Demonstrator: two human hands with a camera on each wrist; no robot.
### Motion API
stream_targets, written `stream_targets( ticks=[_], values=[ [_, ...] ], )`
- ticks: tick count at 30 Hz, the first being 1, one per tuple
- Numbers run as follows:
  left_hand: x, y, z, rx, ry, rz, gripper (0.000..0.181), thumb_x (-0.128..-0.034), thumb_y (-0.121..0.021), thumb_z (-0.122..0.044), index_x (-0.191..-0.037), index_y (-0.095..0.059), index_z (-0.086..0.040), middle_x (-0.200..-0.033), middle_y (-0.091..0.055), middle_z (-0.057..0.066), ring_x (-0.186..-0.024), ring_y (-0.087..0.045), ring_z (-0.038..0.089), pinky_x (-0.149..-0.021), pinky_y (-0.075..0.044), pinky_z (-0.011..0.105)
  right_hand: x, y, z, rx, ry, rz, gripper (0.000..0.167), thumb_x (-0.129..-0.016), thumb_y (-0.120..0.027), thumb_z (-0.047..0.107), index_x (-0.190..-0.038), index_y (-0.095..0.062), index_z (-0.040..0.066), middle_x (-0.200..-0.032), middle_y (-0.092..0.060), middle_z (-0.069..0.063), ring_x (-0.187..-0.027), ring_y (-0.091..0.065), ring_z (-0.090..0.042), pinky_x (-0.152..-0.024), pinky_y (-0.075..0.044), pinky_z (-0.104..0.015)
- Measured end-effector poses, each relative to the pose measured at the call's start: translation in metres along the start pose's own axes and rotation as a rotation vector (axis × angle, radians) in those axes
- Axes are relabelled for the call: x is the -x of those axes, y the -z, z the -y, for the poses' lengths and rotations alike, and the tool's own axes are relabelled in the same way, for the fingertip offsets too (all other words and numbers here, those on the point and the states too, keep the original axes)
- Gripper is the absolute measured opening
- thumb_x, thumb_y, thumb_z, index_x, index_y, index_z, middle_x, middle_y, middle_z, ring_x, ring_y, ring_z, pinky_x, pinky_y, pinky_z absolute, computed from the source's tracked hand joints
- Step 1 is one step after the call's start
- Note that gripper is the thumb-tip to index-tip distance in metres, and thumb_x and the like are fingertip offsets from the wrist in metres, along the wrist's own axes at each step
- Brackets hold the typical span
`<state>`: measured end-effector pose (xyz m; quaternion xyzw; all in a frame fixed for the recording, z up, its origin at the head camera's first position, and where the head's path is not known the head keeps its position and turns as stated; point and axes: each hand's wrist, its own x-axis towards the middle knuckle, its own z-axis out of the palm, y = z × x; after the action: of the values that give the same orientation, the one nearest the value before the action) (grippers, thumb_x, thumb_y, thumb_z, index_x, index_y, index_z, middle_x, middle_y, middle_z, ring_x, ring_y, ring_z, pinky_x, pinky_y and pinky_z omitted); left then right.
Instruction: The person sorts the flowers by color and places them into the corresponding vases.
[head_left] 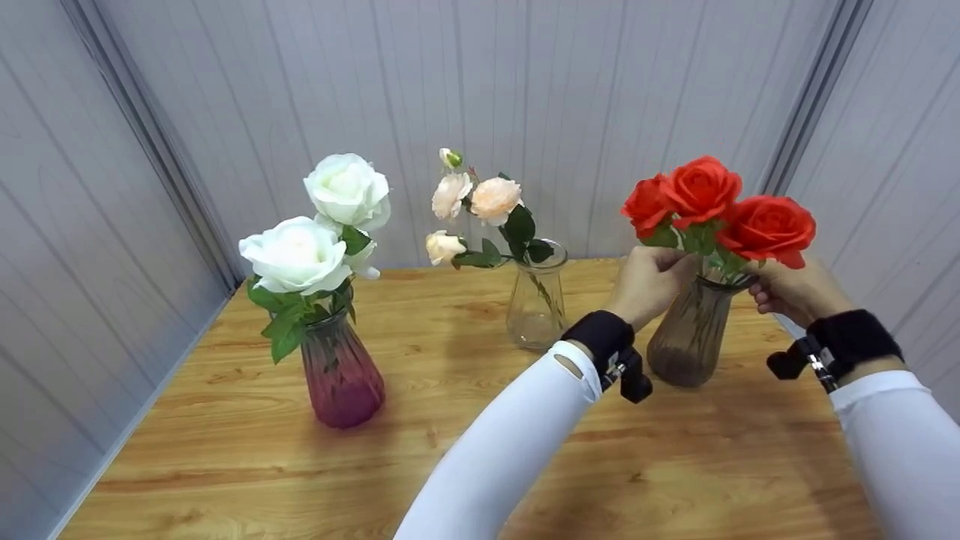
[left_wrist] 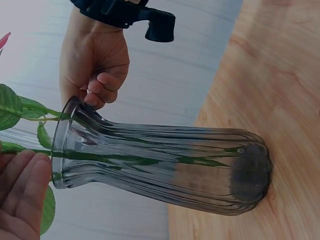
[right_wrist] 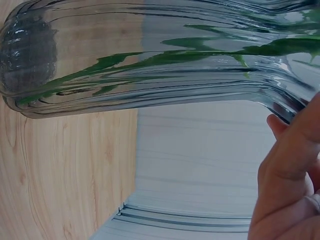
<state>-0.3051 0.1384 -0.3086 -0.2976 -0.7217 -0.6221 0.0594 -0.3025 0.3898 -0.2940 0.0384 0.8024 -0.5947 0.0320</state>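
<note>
Three red roses [head_left: 701, 189] stand in a ribbed smoky-grey glass vase [head_left: 686, 337] at the right of the table. My left hand [head_left: 651, 281] is at the vase mouth, its fingers curled around a green rose stem [left_wrist: 35, 151] just above the rim. On the other side, my right hand [head_left: 799, 289] holds the vase at its rim, fingers bent; the blooms hide part of it. A fingertip [right_wrist: 276, 125] meets the glass below the lip in the right wrist view. Through the glass, the cut stems [right_wrist: 125, 60] reach down toward the base.
A pink-tinted vase [head_left: 345, 382] with white roses [head_left: 300, 255] stands at the left. Behind, in the middle, a clear vase [head_left: 536, 307] holds peach flowers [head_left: 495, 199] leaning left. Grey panel walls [head_left: 450, 90] border the wooden table [head_left: 450, 420] at the back and sides.
</note>
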Motion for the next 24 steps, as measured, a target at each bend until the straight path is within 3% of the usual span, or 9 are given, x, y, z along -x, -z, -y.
stream_targets(
  ticks=[3,6,10,13,15,19,21,24],
  values=[
    [0.0,-0.002,0.001,-0.029,0.009,-0.016,0.033,-0.1078,-0.065,-0.013,-0.08,-0.072,0.003,-0.058,-0.046,-0.01,-0.052,-0.039,0.003,-0.052,-0.032,0.018,-0.001,-0.002,0.0,0.024,0.009,0.005,0.025,-0.111,-0.06,0.023,-0.087,-0.064,0.025,-0.068,-0.059,0.01,-0.06,-0.058,-0.004,-0.06,-0.058,-0.022],
    [0.001,-0.004,0.001,-0.044,0.042,-0.031,0.028,-0.1057,-0.069,-0.012,-0.084,-0.078,0.004,-0.062,-0.055,-0.008,-0.055,-0.043,0.003,-0.054,-0.036,0.017,0.0,-0.004,0.002,0.029,0.011,0.005,0.024,-0.111,-0.06,0.024,-0.087,-0.063,0.025,-0.068,-0.059,0.009,-0.06,-0.058,-0.004,-0.06,-0.058,-0.022],
    [0.002,-0.005,0.001,-0.088,0.116,-0.007,0.017,-0.1044,-0.073,-0.015,-0.104,-0.085,-0.003,-0.081,-0.073,-0.004,-0.063,-0.053,0.002,-0.057,-0.044,0.015,0.004,-0.006,0.007,0.023,0.02,0.023,0.025,-0.112,-0.058,0.024,-0.088,-0.065,0.027,-0.067,-0.059,0.008,-0.057,-0.058,-0.004,-0.058,-0.058,-0.022],
    [0.003,-0.004,0.003,-0.12,0.154,0.02,0.019,-0.1041,-0.075,-0.018,-0.117,-0.084,-0.007,-0.096,-0.08,0.001,-0.067,-0.059,0.001,-0.058,-0.049,0.015,0.005,-0.007,0.009,0.028,0.025,0.036,0.026,-0.113,-0.055,0.023,-0.089,-0.065,0.028,-0.067,-0.059,0.008,-0.056,-0.057,-0.004,-0.057,-0.058,-0.021],
    [0.004,-0.004,0.006,-0.11,0.158,0.032,0.021,-0.1038,-0.075,-0.016,-0.12,-0.083,-0.005,-0.1,-0.081,0.006,-0.068,-0.062,0.003,-0.059,-0.049,0.015,0.004,-0.007,0.008,0.031,0.018,0.03,0.027,-0.113,-0.055,0.024,-0.088,-0.065,0.028,-0.067,-0.058,0.008,-0.057,-0.057,-0.004,-0.057,-0.058,-0.021],
    [0.008,-0.001,0.012,-0.044,0.174,0.058,0.024,-0.1042,-0.074,-0.014,-0.122,-0.079,0.001,-0.096,-0.081,0.02,-0.071,-0.073,0.023,-0.058,-0.05,0.017,0.002,-0.005,0.004,0.041,0.018,0.0,0.028,-0.113,-0.056,0.025,-0.087,-0.065,0.028,-0.067,-0.058,0.009,-0.058,-0.056,-0.005,-0.058,-0.057,-0.022],
    [0.009,0.001,0.014,-0.018,0.192,0.065,0.025,-0.1046,-0.073,-0.014,-0.123,-0.078,0.002,-0.09,-0.079,0.019,-0.079,-0.077,0.034,-0.059,-0.053,0.018,0.003,-0.004,0.003,0.04,0.03,-0.015,0.027,-0.113,-0.056,0.025,-0.087,-0.065,0.028,-0.067,-0.058,0.009,-0.057,-0.055,-0.005,-0.057,-0.056,-0.022],
    [0.012,0.004,0.017,-0.003,0.212,0.069,0.024,-0.1052,-0.072,-0.014,-0.122,-0.076,0.003,-0.09,-0.078,0.017,-0.075,-0.075,0.028,-0.059,-0.056,0.02,0.006,-0.004,0.004,0.032,0.046,-0.034,0.026,-0.112,-0.059,0.023,-0.086,-0.065,0.027,-0.066,-0.058,0.008,-0.056,-0.055,-0.005,-0.056,-0.055,-0.023]
  ],
)
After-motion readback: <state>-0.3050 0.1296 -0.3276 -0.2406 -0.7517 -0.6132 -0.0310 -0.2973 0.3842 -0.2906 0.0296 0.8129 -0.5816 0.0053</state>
